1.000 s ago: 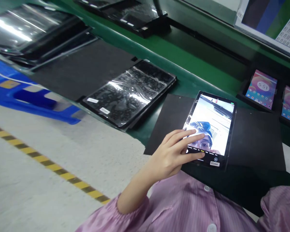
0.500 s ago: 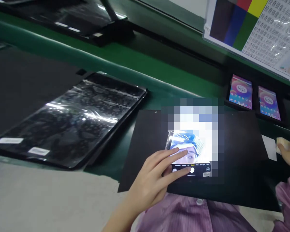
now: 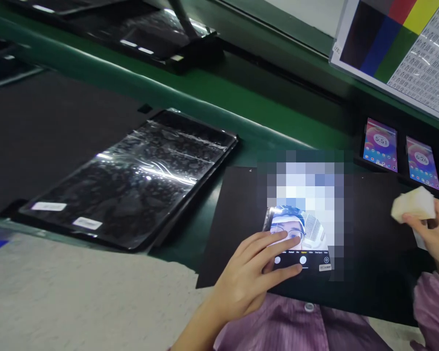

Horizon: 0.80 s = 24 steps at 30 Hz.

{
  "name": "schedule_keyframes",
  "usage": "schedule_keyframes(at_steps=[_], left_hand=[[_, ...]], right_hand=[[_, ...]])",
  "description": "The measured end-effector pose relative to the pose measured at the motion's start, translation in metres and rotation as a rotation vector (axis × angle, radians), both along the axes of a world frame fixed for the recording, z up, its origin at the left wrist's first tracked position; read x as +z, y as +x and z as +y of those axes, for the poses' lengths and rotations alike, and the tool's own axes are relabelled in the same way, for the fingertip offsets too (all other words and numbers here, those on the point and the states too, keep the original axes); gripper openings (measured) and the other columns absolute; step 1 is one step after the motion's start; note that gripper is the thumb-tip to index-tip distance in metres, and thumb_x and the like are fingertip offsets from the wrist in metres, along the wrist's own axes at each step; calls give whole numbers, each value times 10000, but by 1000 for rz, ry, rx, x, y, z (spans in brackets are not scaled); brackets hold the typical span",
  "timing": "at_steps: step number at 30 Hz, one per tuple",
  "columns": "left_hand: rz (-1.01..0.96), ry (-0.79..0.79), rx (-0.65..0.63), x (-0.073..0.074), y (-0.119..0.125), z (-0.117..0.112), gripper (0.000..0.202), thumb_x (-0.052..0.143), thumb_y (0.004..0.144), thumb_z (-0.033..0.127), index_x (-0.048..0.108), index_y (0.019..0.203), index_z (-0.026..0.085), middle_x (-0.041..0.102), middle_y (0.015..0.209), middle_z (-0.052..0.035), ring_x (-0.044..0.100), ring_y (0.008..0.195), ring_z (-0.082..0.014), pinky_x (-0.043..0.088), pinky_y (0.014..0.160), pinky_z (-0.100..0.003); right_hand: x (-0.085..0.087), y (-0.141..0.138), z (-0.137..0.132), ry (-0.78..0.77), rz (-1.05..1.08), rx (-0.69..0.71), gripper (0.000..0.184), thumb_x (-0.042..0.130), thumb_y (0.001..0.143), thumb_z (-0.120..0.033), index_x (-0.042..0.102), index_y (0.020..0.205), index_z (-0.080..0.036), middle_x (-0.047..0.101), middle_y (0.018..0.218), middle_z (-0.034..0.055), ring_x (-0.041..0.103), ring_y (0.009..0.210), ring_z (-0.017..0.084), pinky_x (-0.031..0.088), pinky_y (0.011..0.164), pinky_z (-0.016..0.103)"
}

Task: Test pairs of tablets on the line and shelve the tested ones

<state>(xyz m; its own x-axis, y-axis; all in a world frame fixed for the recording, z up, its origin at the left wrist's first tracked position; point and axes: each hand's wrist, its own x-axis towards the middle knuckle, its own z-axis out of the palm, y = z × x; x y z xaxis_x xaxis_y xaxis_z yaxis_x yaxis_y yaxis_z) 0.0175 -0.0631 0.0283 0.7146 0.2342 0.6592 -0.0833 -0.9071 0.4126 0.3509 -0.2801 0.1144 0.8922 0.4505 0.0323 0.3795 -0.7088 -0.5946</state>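
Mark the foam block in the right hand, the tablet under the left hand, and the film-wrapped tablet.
foam block (image 3: 413, 204): head view, its upper face.
tablet (image 3: 310, 262): head view, lower screen edge.
film-wrapped tablet (image 3: 131, 183): head view, middle of film.

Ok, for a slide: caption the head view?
Left hand on a tablet, right hand holding a pale sponge.

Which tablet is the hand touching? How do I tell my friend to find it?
Find the green bench, then the black mat on it. The tablet lies on that mat under the left hand. Unlike the two small tablets beyond it, it shows a camera view, not a clock.
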Motion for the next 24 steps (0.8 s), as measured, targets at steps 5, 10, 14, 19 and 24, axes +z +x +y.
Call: schedule_keyframes(at_steps=[5, 10, 14, 19, 24], left_hand=[[44, -11, -23, 4, 2, 1, 554, 396, 927, -30, 761, 1118, 340, 706, 1369, -6, 559, 1347, -184, 428, 1102, -392], [90, -82, -55, 11, 3, -3, 375, 483, 890, 155, 783, 1064, 297, 672, 1417, -52, 562, 1328, -264, 387, 1118, -438], [138, -80, -71, 12, 7, -6, 245, 555, 943, 300, 788, 1021, 308, 670, 1436, -17, 573, 1323, -259, 307, 1174, -405], [146, -37, -45, 19, 7, -3, 233, 562, 983, 376, 783, 995, 305, 718, 1369, -27, 590, 1303, -229, 226, 1207, -371], [73, -27, -54, 23, 3, -1, 189, 601, 943, 356, 786, 966, 325, 758, 1294, -23, 613, 1272, -215, 253, 1197, -362]], right_hand=[[-21, -54, 58, 175, 152, 337, 661, 811, 723, -584, 630, 1261, -246, 699, 1251, 91, 665, 1126, 324, 562, 924, 445], [-33, -63, 72, 172, 189, 438, 611, 844, 734, -499, 660, 1258, -244, 698, 1217, 92, 663, 1072, 323, 561, 802, 422], [-32, -61, 68, 177, 190, 448, 602, 841, 760, -542, 655, 1242, -234, 688, 1213, 112, 650, 1088, 339, 553, 786, 430], [-36, -60, 66, 175, 186, 455, 622, 852, 759, -557, 639, 1247, -235, 689, 1206, 115, 649, 1074, 348, 535, 826, 465], [-40, -60, 65, 175, 168, 456, 623, 842, 774, -553, 630, 1269, -239, 692, 1198, 106, 652, 1030, 336, 517, 803, 456]])
